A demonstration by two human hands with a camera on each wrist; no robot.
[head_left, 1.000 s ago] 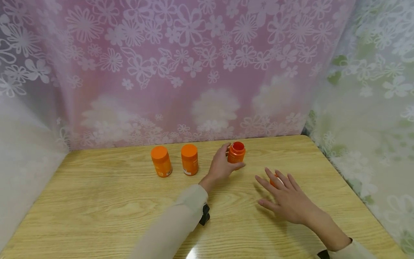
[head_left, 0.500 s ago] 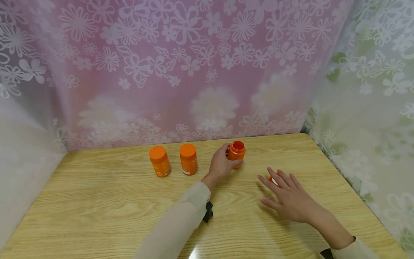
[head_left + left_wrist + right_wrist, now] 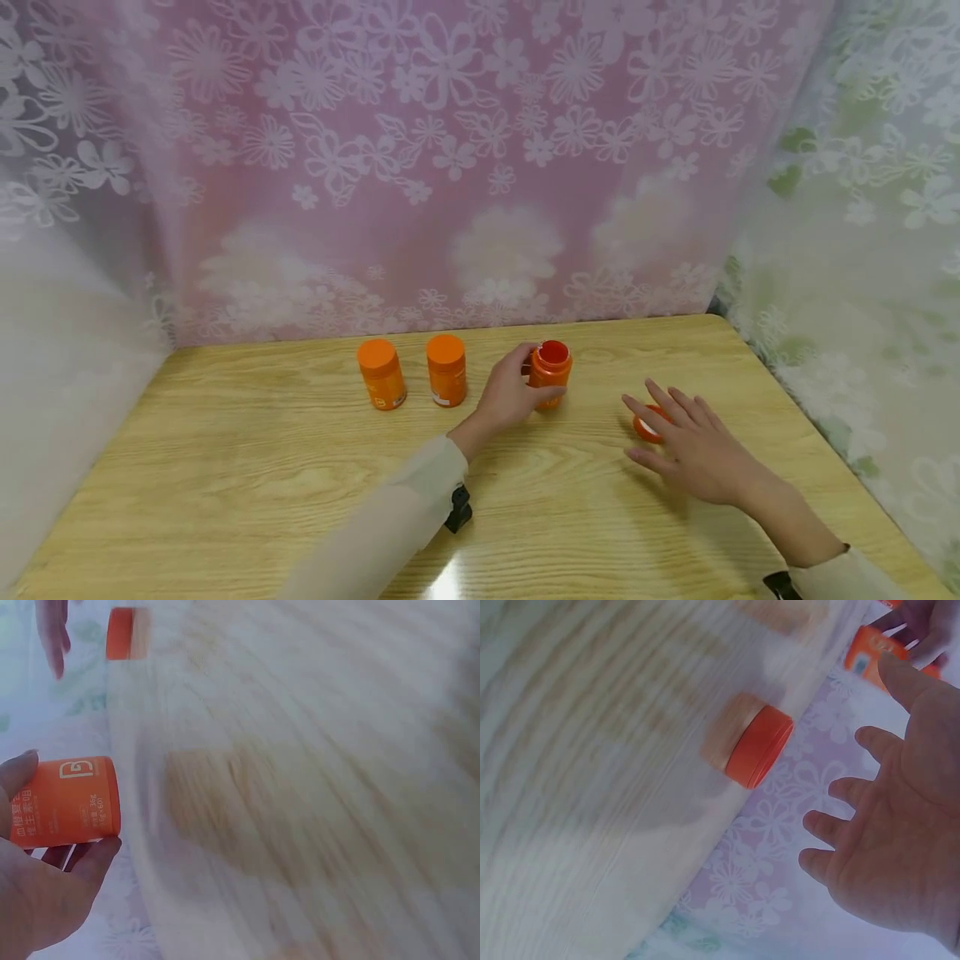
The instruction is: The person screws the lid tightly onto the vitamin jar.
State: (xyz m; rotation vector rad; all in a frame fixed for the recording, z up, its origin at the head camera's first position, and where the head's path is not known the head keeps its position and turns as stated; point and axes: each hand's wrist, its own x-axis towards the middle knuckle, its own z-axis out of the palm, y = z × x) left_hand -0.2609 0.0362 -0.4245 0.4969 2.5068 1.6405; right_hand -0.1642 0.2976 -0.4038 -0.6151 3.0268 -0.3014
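Note:
My left hand (image 3: 507, 393) grips an uncapped orange bottle (image 3: 550, 379), thumb on the near side and fingers behind. Upright in the head view, the bottle shows its open red mouth. In the left wrist view, white lettering marks the bottle (image 3: 71, 799); whether its base touches the table I cannot tell. My right hand (image 3: 705, 458) has its fingers spread above an orange cap (image 3: 648, 427), partly hidden by them. In the right wrist view the cap (image 3: 759, 748) lies on the table, apart from the right hand (image 3: 900, 817).
Two capped orange bottles, a left one (image 3: 382, 375) and a right one (image 3: 447, 372), stand upright to the left of my left hand. The wooden table (image 3: 262, 475) ends at a pink floral curtain (image 3: 450, 208); a pale floral curtain (image 3: 862, 333) hangs at the right.
The left hand has brought the uncapped bottle slightly nearer to me and a little left. My right hand has shifted slightly right, showing more of the cap. The view has shifted a little too.

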